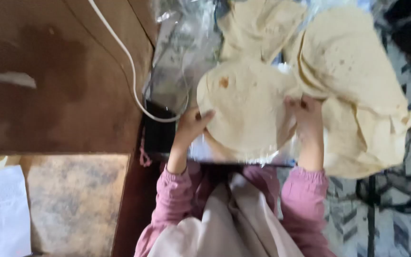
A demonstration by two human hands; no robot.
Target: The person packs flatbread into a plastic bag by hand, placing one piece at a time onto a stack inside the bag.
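I see my left hand (192,124) and my right hand (305,114) gripping opposite edges of a round, pale, thin flatbread (246,104) with a brown scorch spot, fingers (204,116) clamped on its rim. It sits mid-scene above a clear plastic sheet (181,52). More pale folded flatbreads (353,71) lie to the far right. A white cable (129,62) curves over the brown wooden worktop (48,71) at left.
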